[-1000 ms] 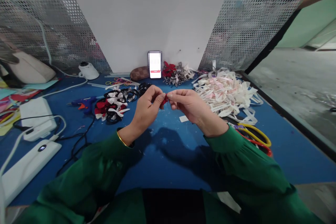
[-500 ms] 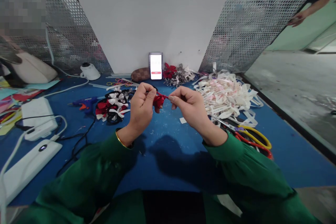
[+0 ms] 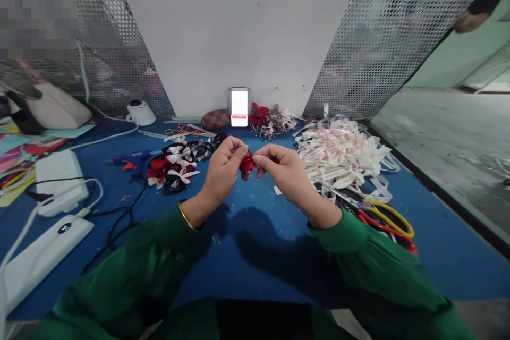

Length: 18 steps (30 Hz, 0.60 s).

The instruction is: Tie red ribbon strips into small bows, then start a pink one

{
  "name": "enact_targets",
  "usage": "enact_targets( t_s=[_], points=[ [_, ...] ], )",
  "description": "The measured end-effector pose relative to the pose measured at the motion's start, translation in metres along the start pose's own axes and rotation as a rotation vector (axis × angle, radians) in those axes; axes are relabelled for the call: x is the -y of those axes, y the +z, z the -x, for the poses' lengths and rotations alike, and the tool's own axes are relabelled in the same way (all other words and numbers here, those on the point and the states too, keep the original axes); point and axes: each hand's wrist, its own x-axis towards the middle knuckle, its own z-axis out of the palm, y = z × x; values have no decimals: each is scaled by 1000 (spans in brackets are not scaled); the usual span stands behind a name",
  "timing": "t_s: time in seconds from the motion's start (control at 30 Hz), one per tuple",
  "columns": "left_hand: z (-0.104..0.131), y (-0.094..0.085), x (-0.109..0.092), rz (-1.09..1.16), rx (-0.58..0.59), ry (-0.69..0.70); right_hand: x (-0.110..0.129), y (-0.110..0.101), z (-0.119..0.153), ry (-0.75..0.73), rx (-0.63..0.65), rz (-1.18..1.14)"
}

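Observation:
Between my two hands, above the middle of the blue table, is a small red ribbon bow [image 3: 247, 164]. My left hand [image 3: 225, 167] pinches it from the left between thumb and forefinger. From the other side, the fingertips of my right hand [image 3: 279, 164] are closed on its red ribbon. Fingers hide part of the bow. To the left lies a pile of black hair ties with red and white bows [image 3: 171, 164]. Red, grey and white ribbon bows [image 3: 273, 119] are heaped behind my hands.
White printed ribbons [image 3: 342, 151] form a large pile at right, with yellow- and red-handled scissors [image 3: 382, 220] before it. A blue glue gun [image 3: 133, 161], cables and white power strips [image 3: 51, 239] occupy the left. A lit phone [image 3: 239, 107] leans on a white board [image 3: 235, 42].
My hands have drawn closer together, and the red ribbon stretched between them has shortened. The view has tilted slightly upward. At the far right, another person's hand has shifted.

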Motion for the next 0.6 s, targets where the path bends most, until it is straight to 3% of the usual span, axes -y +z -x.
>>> enact_targets(
  t_s=[0.2,0.4,0.6],
  points=[
    [4,4,0,115,59,-71,-7,2,-2,66,-114,-146],
    [6,7,2,134,-106,-122,-12,7,-3,130,-76,-234],
    [5,6,-1,173,-190,-132,-11,4,-1,-31,-11,55]
  ],
)
